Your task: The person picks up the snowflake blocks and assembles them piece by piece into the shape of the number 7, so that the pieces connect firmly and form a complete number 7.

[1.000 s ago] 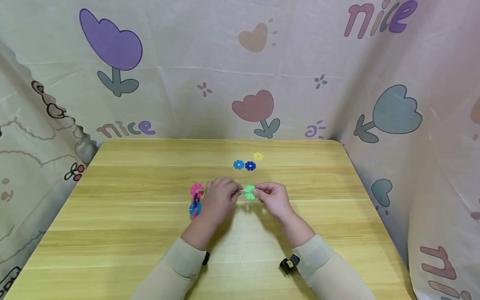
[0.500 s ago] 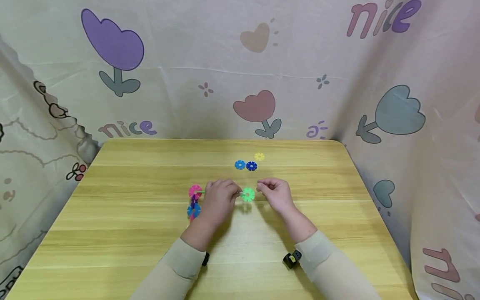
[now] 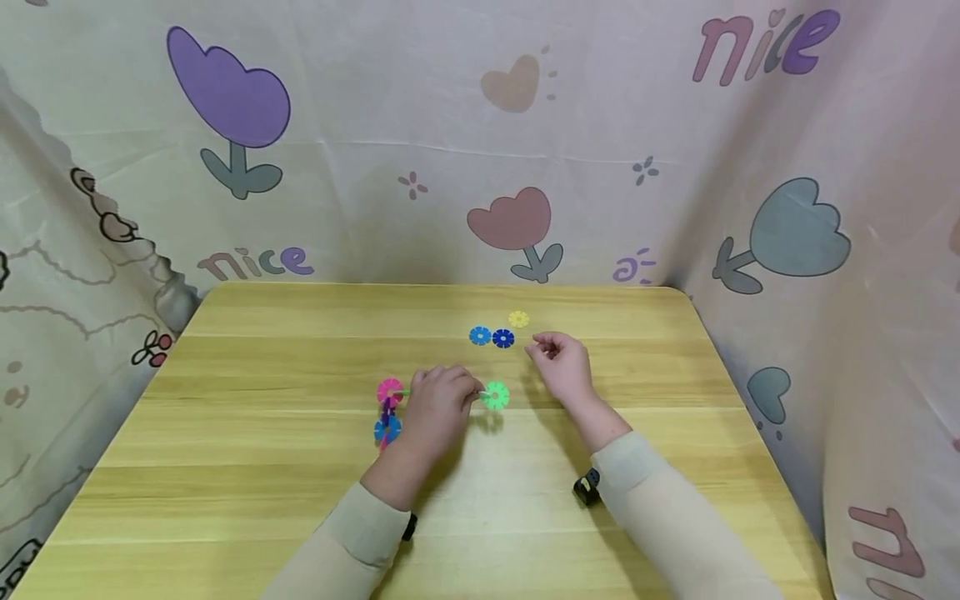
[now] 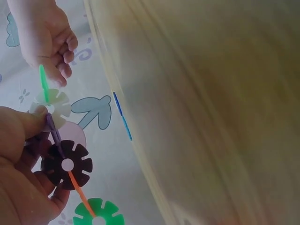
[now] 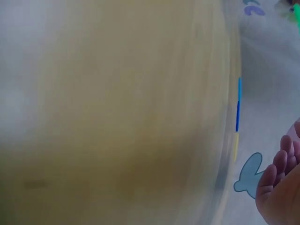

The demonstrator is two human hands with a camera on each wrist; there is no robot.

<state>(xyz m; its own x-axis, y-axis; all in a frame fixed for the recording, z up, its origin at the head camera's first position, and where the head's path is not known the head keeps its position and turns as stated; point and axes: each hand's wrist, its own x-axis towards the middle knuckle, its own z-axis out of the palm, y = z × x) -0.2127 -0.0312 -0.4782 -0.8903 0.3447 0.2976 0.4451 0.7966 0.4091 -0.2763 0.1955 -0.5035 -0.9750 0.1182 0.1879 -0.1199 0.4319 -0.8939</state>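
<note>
My left hand (image 3: 437, 408) holds a chain of slotted plastic discs above the table, thumb and fingers pinching a white disc (image 4: 60, 110). A light green disc (image 3: 500, 387) is joined at the chain's right end. Left of the hand hang a pink disc (image 3: 384, 388) and a blue disc (image 3: 380, 432). The left wrist view also shows purple (image 4: 55, 134), dark (image 4: 80, 164), orange (image 4: 80, 191) and green (image 4: 110, 213) discs linked together. My right hand (image 3: 564, 367) is apart from the chain, fingers loosely bent and holding nothing, just right of a loose dark blue disc (image 3: 503, 331).
A light blue disc (image 3: 474, 336) lies beside the dark blue one, with a yellow disc (image 3: 513, 319) just behind. All three rest on the wooden table (image 3: 262, 500). A printed curtain (image 3: 360, 108) hangs behind the table and at its sides.
My right hand has let go of the light green disc and moved away from it, rightward and towards the loose discs at the back. The left hand keeps its hold on the chain.
</note>
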